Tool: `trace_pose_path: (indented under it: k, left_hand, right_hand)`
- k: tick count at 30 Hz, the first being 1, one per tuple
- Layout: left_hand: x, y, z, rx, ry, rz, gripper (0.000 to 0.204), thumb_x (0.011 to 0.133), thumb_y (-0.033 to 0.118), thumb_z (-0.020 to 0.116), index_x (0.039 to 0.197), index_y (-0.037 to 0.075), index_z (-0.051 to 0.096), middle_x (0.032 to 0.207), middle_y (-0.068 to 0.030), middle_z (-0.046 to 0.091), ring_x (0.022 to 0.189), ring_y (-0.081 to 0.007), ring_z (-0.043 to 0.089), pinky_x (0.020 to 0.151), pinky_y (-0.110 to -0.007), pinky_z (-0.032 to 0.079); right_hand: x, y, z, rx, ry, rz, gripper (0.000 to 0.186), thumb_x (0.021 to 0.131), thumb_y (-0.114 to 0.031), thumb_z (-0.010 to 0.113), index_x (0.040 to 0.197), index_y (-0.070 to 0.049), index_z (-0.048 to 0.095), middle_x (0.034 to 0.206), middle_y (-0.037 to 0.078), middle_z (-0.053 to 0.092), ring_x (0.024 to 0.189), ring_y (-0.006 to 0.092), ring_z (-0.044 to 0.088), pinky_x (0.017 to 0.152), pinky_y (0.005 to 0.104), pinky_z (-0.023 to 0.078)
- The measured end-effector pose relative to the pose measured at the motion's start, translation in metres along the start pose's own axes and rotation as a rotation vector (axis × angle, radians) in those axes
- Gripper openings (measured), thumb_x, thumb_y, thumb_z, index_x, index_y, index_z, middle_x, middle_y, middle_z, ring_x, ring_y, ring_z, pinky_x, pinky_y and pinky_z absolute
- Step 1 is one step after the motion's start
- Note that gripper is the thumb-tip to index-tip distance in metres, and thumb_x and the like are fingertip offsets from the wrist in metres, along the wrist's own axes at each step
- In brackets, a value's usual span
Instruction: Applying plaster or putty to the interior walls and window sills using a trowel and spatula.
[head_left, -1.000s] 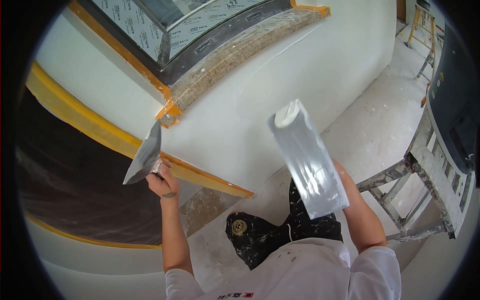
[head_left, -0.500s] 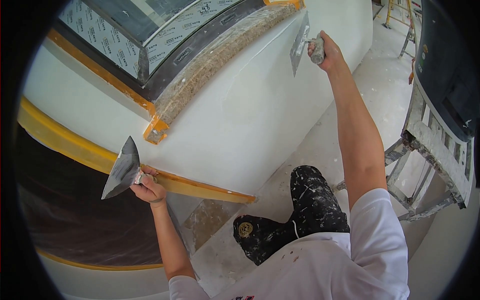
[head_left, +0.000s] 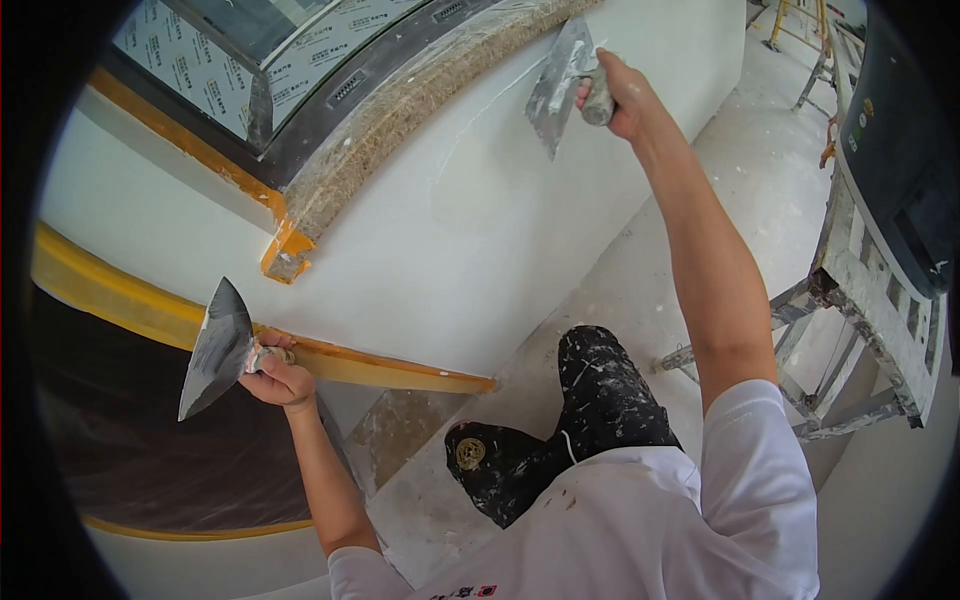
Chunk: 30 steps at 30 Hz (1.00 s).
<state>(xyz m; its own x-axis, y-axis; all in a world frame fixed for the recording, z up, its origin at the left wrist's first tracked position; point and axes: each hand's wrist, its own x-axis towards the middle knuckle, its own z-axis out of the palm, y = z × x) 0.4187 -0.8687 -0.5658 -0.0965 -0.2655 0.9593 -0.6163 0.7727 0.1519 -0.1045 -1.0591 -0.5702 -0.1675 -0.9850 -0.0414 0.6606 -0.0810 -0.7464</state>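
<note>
My right hand is closed round the grey, plaster-caked handle of a plastering trowel. The trowel's long flat blade, smeared with white, lies at the white wall just under a stone window sill; whether its whole edge touches, I cannot tell. A thin raised line of white runs along the wall beside it. Lower left, my left hand grips a putty knife by its handle. That knife's wide, flared blade has grey-white smears and is held apart from the wall.
Orange masking tape wraps the sill's near end. Yellow tape edges a dark, film-covered opening at left. A splattered metal step stand with a dark bin-like container is at right. Farther back stands a yellow ladder.
My right hand has brought the trowel leftward along the wall under the sill, and more of its blade face shows. The view has shifted slightly; my left hand still holds the putty knife.
</note>
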Motion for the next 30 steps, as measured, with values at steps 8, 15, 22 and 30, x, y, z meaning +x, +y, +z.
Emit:
trace_pose_path:
  k: [8,15,22,30]
  left_hand:
    - [0.009,0.015,0.009,-0.080,-0.038,-0.078,0.031,0.104,0.026,0.042,0.119,-0.002,0.039,0.090,-0.0128,0.058,0.073,-0.0168,0.054,0.065,-0.029,0.048]
    - [-0.013,0.082,-0.011,-0.507,-0.103,-0.621,0.024,0.104,0.021,0.050,0.112,-0.001,0.054,0.092,-0.0100,0.061,0.069,-0.0144,0.059,0.062,-0.028,0.049]
    - [-0.112,0.127,0.038,-1.214,-0.639,-1.305,0.034,0.102,0.030,0.055,0.113,-0.002,0.059,0.081,-0.0103,0.063,0.055,-0.0168,0.056,0.047,-0.029,0.045]
    - [-0.117,0.134,0.010,-1.417,-0.510,-1.180,0.040,0.101,0.032,0.057,0.122,-0.002,0.058,0.087,-0.0115,0.063,0.056,-0.0196,0.057,0.045,-0.032,0.044]
  right_hand:
    - [-0.157,0.127,0.120,-0.098,-0.098,0.030,0.039,0.102,-0.031,0.051,0.103,0.007,0.047,0.077,0.014,0.058,0.055,0.0245,0.063,0.050,0.0399,0.054]
    - [-0.237,0.137,0.075,-0.123,-0.251,0.103,0.036,0.102,-0.039,0.054,0.102,-0.003,0.052,0.073,0.005,0.054,0.047,0.0144,0.050,0.047,0.0306,0.047]
    - [-0.249,0.104,-0.015,-0.179,-0.769,0.169,0.030,0.094,-0.033,0.068,0.091,-0.005,0.059,0.068,0.003,0.058,0.051,0.0104,0.055,0.051,0.0269,0.047]
    - [-0.124,0.116,-0.076,-0.598,-0.174,-0.042,0.039,0.080,-0.036,0.081,0.075,-0.004,0.060,0.068,0.002,0.059,0.062,0.0103,0.054,0.058,0.0278,0.045]
